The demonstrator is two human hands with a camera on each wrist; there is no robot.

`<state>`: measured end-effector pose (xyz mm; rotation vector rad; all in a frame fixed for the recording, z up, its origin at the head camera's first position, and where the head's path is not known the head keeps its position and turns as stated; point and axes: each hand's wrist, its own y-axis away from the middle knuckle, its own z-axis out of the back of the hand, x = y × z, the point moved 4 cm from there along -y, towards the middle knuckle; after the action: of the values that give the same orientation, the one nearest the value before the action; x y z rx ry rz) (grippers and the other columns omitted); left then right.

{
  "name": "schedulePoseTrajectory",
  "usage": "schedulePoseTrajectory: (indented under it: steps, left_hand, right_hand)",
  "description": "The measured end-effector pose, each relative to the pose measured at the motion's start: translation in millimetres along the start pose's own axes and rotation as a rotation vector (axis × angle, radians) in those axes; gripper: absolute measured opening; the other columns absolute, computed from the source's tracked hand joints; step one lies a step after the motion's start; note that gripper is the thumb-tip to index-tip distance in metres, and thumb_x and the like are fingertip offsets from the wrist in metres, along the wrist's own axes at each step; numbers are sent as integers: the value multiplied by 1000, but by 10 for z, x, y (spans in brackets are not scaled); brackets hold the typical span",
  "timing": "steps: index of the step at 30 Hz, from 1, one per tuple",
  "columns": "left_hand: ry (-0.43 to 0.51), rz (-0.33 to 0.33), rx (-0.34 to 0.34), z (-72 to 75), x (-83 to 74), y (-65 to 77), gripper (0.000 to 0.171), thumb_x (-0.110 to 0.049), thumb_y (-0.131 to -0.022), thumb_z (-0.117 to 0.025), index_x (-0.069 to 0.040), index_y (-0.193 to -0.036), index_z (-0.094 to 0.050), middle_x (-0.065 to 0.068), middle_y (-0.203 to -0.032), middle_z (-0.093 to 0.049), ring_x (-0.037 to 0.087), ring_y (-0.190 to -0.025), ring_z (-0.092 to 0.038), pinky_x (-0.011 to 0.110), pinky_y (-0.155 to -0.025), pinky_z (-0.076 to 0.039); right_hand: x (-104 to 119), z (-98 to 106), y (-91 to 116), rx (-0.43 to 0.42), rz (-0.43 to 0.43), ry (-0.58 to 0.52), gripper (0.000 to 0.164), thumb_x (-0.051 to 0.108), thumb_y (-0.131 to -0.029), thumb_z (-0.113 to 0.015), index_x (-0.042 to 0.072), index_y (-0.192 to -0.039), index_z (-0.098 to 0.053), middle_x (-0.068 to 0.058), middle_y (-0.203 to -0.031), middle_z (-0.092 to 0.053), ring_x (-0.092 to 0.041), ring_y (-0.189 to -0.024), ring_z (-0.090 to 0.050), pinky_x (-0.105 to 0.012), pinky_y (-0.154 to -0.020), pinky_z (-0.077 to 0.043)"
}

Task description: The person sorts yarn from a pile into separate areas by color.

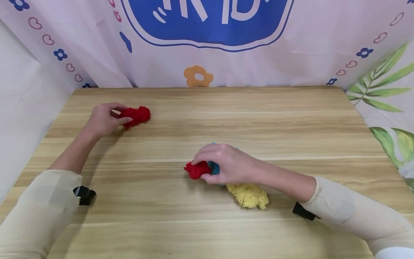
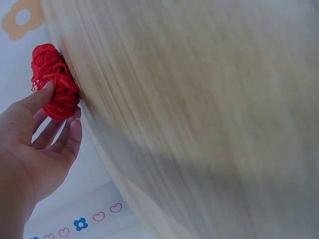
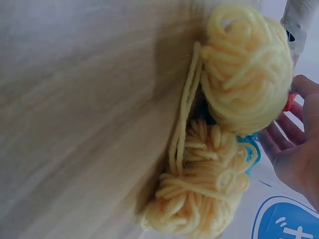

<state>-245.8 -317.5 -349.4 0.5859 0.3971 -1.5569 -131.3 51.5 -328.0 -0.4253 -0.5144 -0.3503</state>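
At the far left of the table, my left hand [image 1: 105, 120] holds a small red yarn skein [image 1: 137, 116] between thumb and fingers; the left wrist view shows the thumb across its side. Near the middle, my right hand [image 1: 231, 163] pinches a second red yarn bundle [image 1: 198, 169]. Blue yarn [image 1: 213, 167] shows partly behind that hand, mostly hidden. Below the right hand lies yellow yarn [image 1: 249, 196]. From the right wrist, the yellow appears as two bundles, one rounded [image 3: 249, 69] and one longer [image 3: 199, 194], with a bit of blue yarn [image 3: 251, 149] beside them.
The wooden table [image 1: 161, 230] runs back to a printed white curtain [image 1: 155, 68] along its far edge. Black devices are strapped at both wrists, the left one [image 1: 84, 195] and the right one [image 1: 304, 211]. A leaf-patterned cloth [image 1: 388, 118] hangs at the right side.
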Motion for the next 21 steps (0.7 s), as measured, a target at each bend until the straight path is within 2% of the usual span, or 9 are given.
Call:
schedulePoseTrajectory:
  steps: [6,21]
  left_hand:
    - [-7,-4,-2,5,-14,1,45,-17,-100,-70,9,-135,-58,34,-133,-56,50,-114,-59,7,-65,-42]
    - [6,16,13,9,0,5,49,-20,-101,-69,8,-139,-56,33,-136,-54,49,-116,-57,6,-65,-42]
  right_hand:
    - [-69,13,-31,-44,-10,-69,27,6,-86,-82,3,-111,-74,-7,-112,-74,-15,-104,-68,-23,-93,-56]
    - [-126,61,-76,-103,-70,-134,24,4,-84,-83,5,-107,-75,-5,-109,-75,-14,-103,-70,-25,-92,-56]
